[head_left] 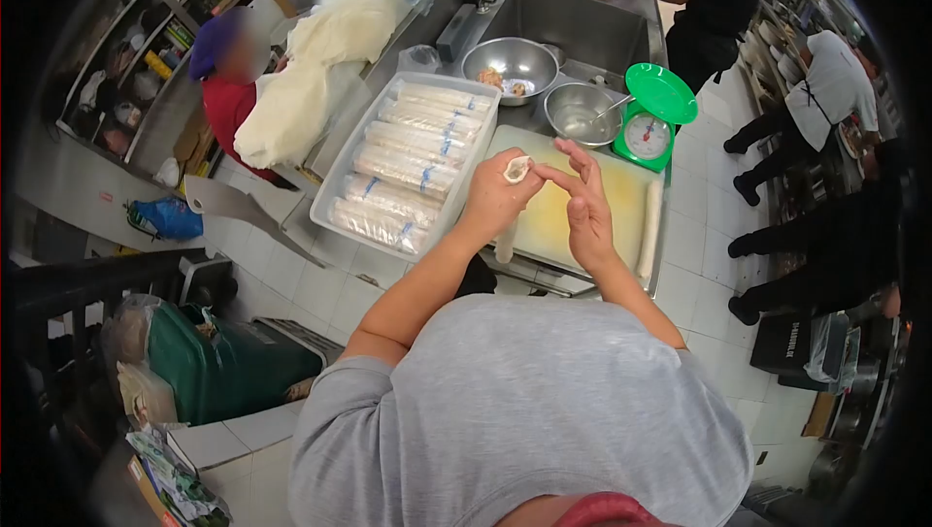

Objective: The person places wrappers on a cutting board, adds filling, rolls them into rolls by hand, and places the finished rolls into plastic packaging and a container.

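Pale roll [517, 170] clasped by the closed left hand [493, 195], over the cutting board's [627, 199] left edge; its open end is apparently touched by the right index fingertip.
Its long axis appears to be run down through the fist; the right hand [586, 202] is otherwise spread and empty. Wrapped rolls [413, 163] are packed in the tub [340, 227], filling [489, 77] in the larger bowl [532, 56].
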Tool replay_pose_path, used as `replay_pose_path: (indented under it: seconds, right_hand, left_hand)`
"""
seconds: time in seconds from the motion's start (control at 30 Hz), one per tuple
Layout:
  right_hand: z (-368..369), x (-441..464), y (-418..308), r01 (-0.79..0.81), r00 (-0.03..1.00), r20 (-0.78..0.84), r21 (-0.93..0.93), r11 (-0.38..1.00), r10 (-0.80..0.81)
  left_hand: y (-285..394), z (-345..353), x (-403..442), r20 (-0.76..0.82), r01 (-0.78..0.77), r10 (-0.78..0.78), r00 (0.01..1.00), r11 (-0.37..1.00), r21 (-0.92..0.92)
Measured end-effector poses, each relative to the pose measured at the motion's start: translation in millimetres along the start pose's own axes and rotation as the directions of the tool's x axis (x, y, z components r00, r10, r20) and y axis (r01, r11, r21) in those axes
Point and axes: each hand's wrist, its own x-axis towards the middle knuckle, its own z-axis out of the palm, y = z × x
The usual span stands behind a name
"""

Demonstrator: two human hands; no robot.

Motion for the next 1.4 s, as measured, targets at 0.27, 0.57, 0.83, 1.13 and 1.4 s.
replay_pose_path:
  seconds: [0.27,0.57,0.83,1.13,1.4]
  right_hand:
    - [-9,17,-12,0.271,0.949,0.253,-0.355,0.895,-0.187]
    - [4,19,-4,0.000,0.994,0.108,0.303,0.953,-0.035]
    - [10,26,-11,0.065,0.919,0.362,0.252,0.965,-0.156]
    - [49,37,-46,0.301,0.819,0.498,0.052,0.952,-0.286]
    - [77,48,-65,0.415,0.878,0.399,-0.357,0.837,-0.265]
  left_hand:
    - [10,-11,-8,0.230,-0.050,0.037,0.972,0.997,0.053]
    - [36,-16,-23,0.285,0.123,-0.082,0.955,0.984,-0.128]
    - [34,-39,-35,0.492,0.348,-0.198,0.848,0.908,-0.233]
    - [36,-66,-65,0.275,0.232,-0.190,0.943,0.964,-0.127]
    - [45,-90,-43,0.261,-0.051,0.027,0.965,0.995,0.084]
